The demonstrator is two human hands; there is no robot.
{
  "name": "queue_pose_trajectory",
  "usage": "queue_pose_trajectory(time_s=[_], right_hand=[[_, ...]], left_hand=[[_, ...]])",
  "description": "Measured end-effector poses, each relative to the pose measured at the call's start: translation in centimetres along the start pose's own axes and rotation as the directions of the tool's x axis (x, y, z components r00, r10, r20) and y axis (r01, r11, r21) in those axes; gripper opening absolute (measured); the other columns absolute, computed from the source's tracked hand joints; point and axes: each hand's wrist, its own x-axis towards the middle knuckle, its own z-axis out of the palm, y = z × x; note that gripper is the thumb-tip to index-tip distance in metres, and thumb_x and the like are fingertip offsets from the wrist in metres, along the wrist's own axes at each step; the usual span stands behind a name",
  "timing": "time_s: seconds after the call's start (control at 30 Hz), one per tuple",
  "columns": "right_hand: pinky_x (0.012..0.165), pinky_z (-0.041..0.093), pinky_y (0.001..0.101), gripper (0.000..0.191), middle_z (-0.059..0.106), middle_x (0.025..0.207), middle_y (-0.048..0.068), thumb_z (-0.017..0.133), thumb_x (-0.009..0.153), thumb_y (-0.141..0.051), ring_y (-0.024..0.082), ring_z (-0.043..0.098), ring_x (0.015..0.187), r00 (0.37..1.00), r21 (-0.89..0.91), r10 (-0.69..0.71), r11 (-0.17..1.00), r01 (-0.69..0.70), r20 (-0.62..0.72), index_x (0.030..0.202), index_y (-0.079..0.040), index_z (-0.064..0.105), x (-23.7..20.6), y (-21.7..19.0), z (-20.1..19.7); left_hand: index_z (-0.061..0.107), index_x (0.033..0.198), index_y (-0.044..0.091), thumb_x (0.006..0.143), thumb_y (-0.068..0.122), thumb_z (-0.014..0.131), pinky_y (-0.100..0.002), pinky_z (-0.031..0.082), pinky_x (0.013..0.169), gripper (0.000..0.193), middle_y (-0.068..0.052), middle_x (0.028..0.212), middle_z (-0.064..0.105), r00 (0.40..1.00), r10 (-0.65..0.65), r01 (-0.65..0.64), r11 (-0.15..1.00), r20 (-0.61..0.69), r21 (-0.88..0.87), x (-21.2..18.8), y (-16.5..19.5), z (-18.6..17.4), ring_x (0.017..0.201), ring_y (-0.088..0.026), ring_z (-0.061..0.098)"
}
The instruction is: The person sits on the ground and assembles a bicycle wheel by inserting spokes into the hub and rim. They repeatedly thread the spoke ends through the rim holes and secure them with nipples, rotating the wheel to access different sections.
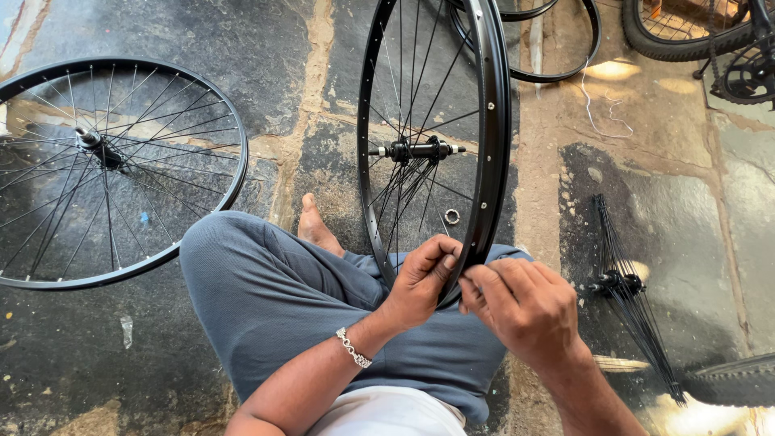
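1. The person sits cross-legged on the stone floor (678,202) and keeps a black bicycle rim (494,137) upright between the knees. Its hub (420,150) sits in the middle, and only some spokes are in place, all on the lower side.
2. The left hand (420,278) presses on the lowest part of the rim, thumb and fingers closed around its edge. To work well, this hand should keep the rim firm so it does not turn.
3. The right hand (521,303) is just beside it, with the fingertips pinched together at the rim. Something small seems to be between them, perhaps a nipple or a spoke end, but I cannot tell what it is.
4. I judge that the small part must meet its rim hole straight, so the pinch should be light and the turning slow.
5. A bundle of loose spokes (630,291) on a second hub lies on the floor to the person's right, near enough to reach.
6. A finished spoked wheel (105,169) lies flat on the left side, well apart from the hands.
7. A small metal ring (452,216) lies on the floor behind the rim.
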Motion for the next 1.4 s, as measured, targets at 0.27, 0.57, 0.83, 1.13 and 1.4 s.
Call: queue_pose_trajectory(time_s=[0.27, 0.57, 0.83, 1.13, 1.4], right_hand=[[0.061, 0.055, 0.0307, 0.02, 0.069, 0.083, 0.002, 0.086, 0.08, -0.018, 0.014, 0.068, 0.07, 1.0, 0.003, -0.018, 1.0, 0.018, -0.015, 0.091, -0.008, 0.073, -0.3, -0.1, 0.2], [0.059, 0.054, 0.0323, 0.021, 0.068, 0.081, 0.002, 0.087, 0.077, -0.02, 0.015, 0.067, 0.068, 0.999, 0.023, -0.026, 0.999, 0.025, 0.021, 0.088, -0.008, 0.074, 0.5, -0.3, -0.8], [0.057, 0.053, 0.0298, 0.019, 0.07, 0.078, 0.001, 0.086, 0.078, -0.02, 0.013, 0.067, 0.067, 0.998, 0.004, -0.056, 0.998, 0.055, 0.035, 0.087, -0.009, 0.074, 0.6, -0.1, -0.6], [0.059, 0.054, 0.0299, 0.02, 0.069, 0.08, 0.002, 0.087, 0.08, -0.021, 0.013, 0.067, 0.067, 0.998, 0.022, -0.068, 0.997, 0.068, -0.004, 0.087, -0.009, 0.073, 0.5, 0.2, 0.0], [0.061, 0.054, 0.0323, 0.021, 0.068, 0.08, 0.003, 0.088, 0.078, -0.02, 0.015, 0.067, 0.069, 0.998, -0.024, -0.036, 0.999, 0.035, -0.044, 0.086, -0.008, 0.073, -0.3, 0.2, 0.3]], left_hand=[[0.058, 0.118, -0.006, 0.122, 0.013, 0.05, -0.024, 0.047, 0.068, 0.02, -0.008, 0.092, 0.058, 0.996, 0.061, -0.046, 0.978, -0.068, 0.203, -0.4, -1.3, -0.6, 0.075, -0.008, 0.053], [0.053, 0.123, 0.0, 0.115, 0.029, 0.051, -0.028, 0.057, 0.069, 0.03, -0.007, 0.099, 0.063, 0.998, -0.035, 0.042, 0.983, 0.042, -0.178, -0.1, 0.5, 0.1, 0.082, -0.013, 0.066], [0.051, 0.122, 0.001, 0.114, 0.029, 0.052, -0.028, 0.058, 0.067, 0.029, -0.007, 0.099, 0.062, 0.997, -0.07, 0.074, 0.979, 0.03, -0.19, -0.2, 0.4, 0.1, 0.081, -0.013, 0.067], [0.052, 0.121, 0.0, 0.114, 0.029, 0.052, -0.029, 0.058, 0.067, 0.029, -0.008, 0.099, 0.062, 0.997, -0.07, 0.073, 0.979, 0.025, -0.189, -0.2, 0.4, 0.2, 0.082, -0.013, 0.067], [0.054, 0.123, -0.001, 0.116, 0.029, 0.054, -0.028, 0.055, 0.069, 0.031, -0.007, 0.1, 0.061, 1.0, -0.005, 0.006, 0.994, 0.013, -0.11, -0.1, -0.3, 0.1, 0.079, -0.013, 0.064]])
